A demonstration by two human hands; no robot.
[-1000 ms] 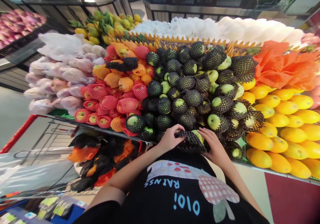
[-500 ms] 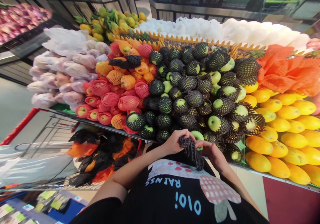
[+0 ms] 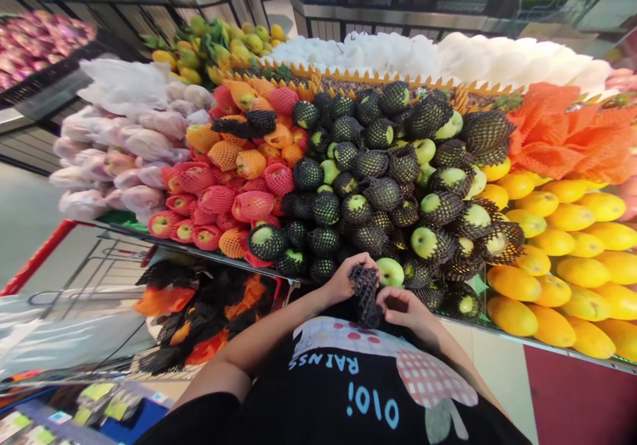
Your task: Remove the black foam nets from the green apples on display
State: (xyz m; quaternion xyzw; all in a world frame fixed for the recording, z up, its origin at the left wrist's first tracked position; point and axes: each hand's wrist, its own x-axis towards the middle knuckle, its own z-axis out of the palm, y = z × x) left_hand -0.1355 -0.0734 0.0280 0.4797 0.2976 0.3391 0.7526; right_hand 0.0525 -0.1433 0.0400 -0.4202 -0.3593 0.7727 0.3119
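A crumpled black foam fruit net (image 3: 365, 292) hangs from my left hand (image 3: 343, 280), whose fingers are closed around its upper end. My right hand (image 3: 409, 309) is beside it, fingers curled, with thumb and fingertips pinching the net's right edge. Just beyond both hands, a bare green apple (image 3: 390, 272) rests at the front edge of the display. Behind it are piled green apples in black foam nets (image 3: 381, 193), some with bare green tops showing.
To the left lie fruits in red and orange nets (image 3: 219, 199) and bagged pale-pink fruits (image 3: 144, 133). Yellow melons (image 3: 552, 292) and an orange net heap (image 3: 557, 133) are at right. A shopping cart (image 3: 94, 259) holding black and orange nets (image 3: 199, 312) stands lower left.
The black net has shifted slightly left and bunched up more. My right hand has come away from the green by its fingertips and moved left to the net's edge.
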